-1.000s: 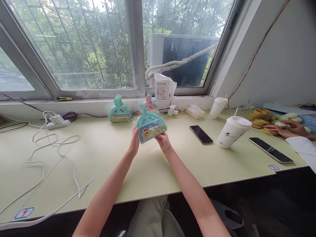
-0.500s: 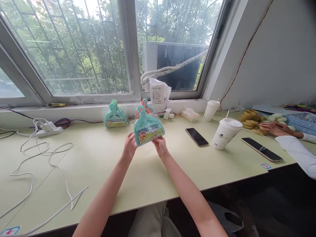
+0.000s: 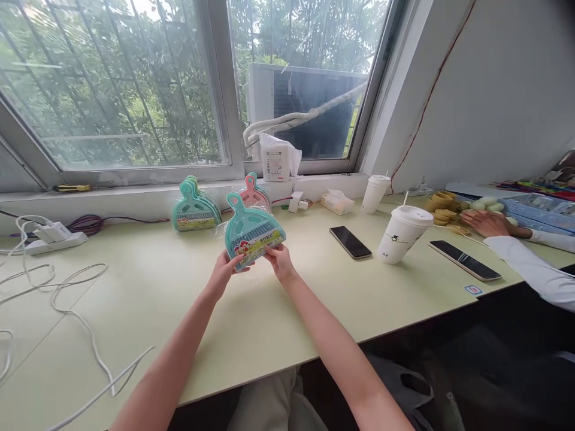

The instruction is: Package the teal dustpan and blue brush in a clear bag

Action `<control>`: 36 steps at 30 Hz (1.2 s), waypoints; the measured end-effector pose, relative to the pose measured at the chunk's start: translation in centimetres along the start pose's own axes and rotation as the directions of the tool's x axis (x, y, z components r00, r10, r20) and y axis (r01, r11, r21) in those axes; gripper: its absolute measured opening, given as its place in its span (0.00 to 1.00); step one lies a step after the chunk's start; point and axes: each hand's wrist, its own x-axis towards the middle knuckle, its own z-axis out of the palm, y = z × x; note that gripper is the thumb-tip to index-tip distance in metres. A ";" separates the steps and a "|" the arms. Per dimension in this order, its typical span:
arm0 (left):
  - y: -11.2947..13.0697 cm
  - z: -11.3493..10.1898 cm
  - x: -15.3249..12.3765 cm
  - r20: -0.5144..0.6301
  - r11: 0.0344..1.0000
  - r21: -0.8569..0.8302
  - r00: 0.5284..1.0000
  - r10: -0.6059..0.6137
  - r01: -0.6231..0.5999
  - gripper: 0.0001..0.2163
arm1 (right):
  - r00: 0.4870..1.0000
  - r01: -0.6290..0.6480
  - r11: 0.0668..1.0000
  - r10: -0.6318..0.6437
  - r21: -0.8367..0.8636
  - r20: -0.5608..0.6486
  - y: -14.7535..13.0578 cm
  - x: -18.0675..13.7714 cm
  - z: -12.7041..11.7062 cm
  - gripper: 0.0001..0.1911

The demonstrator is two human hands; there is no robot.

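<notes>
1. Left hand [image 3: 223,272] pinches the lower left corner of a teal mini dustpan-and-brush set [image 3: 250,230], sealed in clear wrap. Left grip closed on it.
2. Right hand [image 3: 279,261] takes the lower right edge of the same packet, near the printed label. Right grip closed on it, thumb on the front face.
3. The packet is held upright above the worktop [image 3: 148,311], handle pointing up and away, clear of the surface, in front of the window sill.
4. Behind it, two lots stand by the sill: a stack of teal sets [image 3: 194,209] to the left and a pink set [image 3: 252,193] just behind the held one. Whether the pink lot is one piece or several, cannot tell.
5. Progress, as judged: one packet in hand with the wrap apparently unopened; the rest sit untouched.
6. Also on the worktop: white cables [image 3: 67,293] at left, a dark phone [image 3: 350,242], a lidded paper cup [image 3: 403,233], and a second phone [image 3: 464,260].
7. At far right, another person's hand [image 3: 487,222], white sleeve, rests by yellow rings [image 3: 444,206].
</notes>
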 end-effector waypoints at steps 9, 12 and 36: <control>-1.3 -1.0 0.9 0.093 0.998 -0.033 0.994 -0.059 0.062 0.25 | 0.997 -0.073 0.996 0.071 -0.046 -0.041 1.1 0.3 -0.7 0.13; -1.7 -1.0 1.1 0.107 0.997 -0.047 0.992 -0.061 0.066 0.24 | 0.994 -0.104 0.991 0.102 -0.080 -0.024 1.0 0.7 -1.2 0.13; -1.7 -4.1 2.8 -0.078 0.932 -0.319 0.975 -0.208 0.173 0.15 | 0.833 0.508 0.228 -0.375 -0.831 0.407 -3.5 0.3 -2.8 0.32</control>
